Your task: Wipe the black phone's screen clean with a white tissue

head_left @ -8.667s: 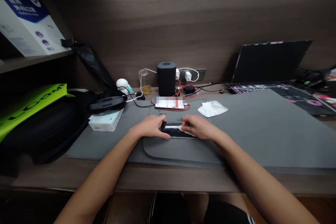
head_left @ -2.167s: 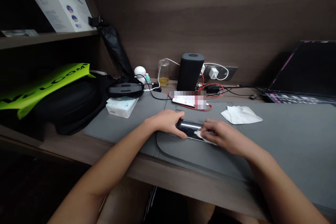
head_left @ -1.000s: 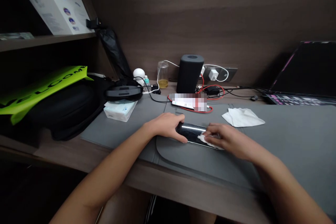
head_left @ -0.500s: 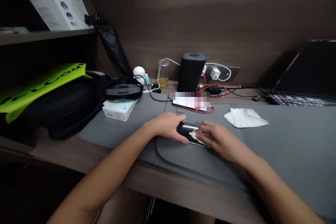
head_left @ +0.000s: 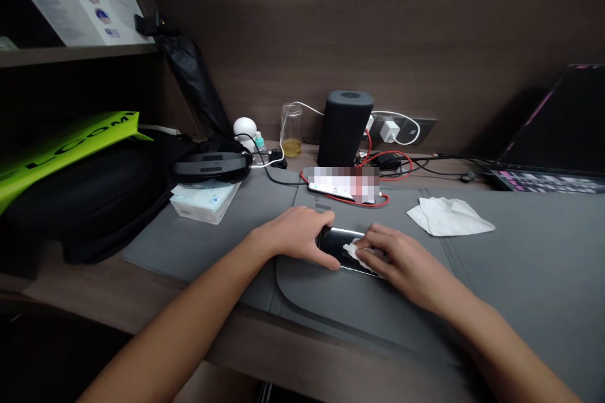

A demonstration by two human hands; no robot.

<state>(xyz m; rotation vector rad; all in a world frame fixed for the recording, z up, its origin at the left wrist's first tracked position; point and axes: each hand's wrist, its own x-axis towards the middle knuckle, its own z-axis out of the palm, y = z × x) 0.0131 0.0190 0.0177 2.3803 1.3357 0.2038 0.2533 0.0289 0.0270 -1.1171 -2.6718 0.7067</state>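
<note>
Dark phone (head_left: 335,239) on a grey mat (head_left: 524,264)

Head view: its left end is clasped by the left hand (head_left: 299,233); on top, a white tissue (head_left: 350,251) is pinched by the right hand (head_left: 396,258). Likely stiff, slippery and breakable, the phone is best held by its edges.

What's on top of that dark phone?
A white tissue, held there by the right hand. The left hand grips one end of the dark phone. The screen under the tissue and right hand is covered.
</note>
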